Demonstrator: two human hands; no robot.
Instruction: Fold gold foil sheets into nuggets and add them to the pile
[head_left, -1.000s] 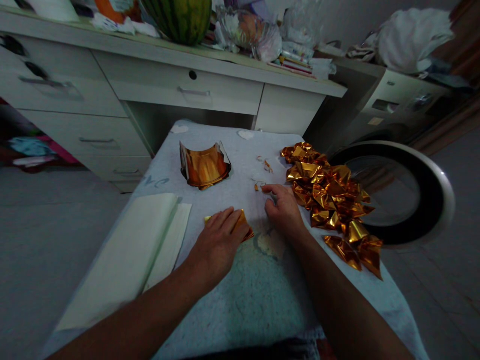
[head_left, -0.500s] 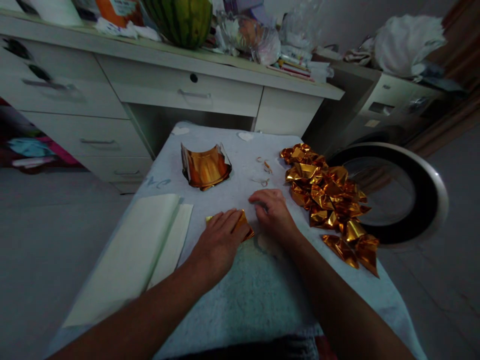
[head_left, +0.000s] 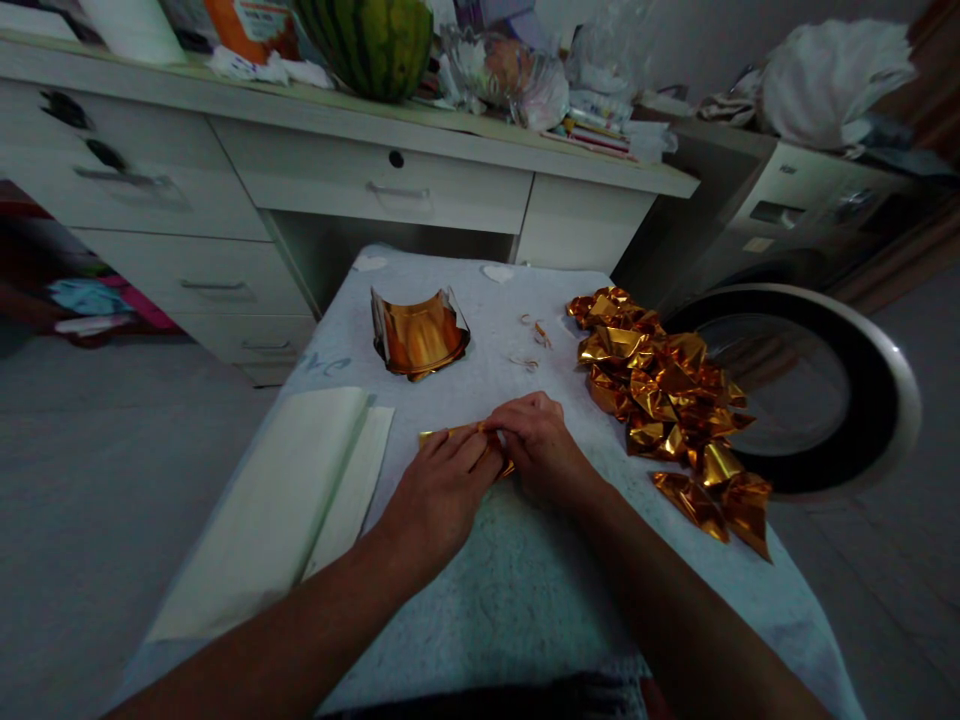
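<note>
A small gold foil piece (head_left: 429, 437) lies on the cloth-covered table (head_left: 480, 600), mostly hidden beneath my fingers. My left hand (head_left: 442, 490) rests over it, fingers together, pressing it down. At its right end my right hand (head_left: 536, 440) pinches the foil edge, its fingertips touching those of my left hand. Beyond them sits a curved stack of gold foil sheets (head_left: 420, 337). Several crumpled gold foil bundles (head_left: 667, 390) are heaped on the right side of the table. Thin ties (head_left: 540, 335) lie between stack and heap.
White folded paper (head_left: 262, 510) covers the table's left side. Behind stands a white desk (head_left: 450, 175) with drawers, bearing a watermelon (head_left: 367, 45) and plastic bags. A washing machine with its round door (head_left: 900, 400) open is at the right.
My right hand has moved left and closed its fingers on the foil's right end, beside my left hand. My left hand stays on the foil. The view has shifted slightly.
</note>
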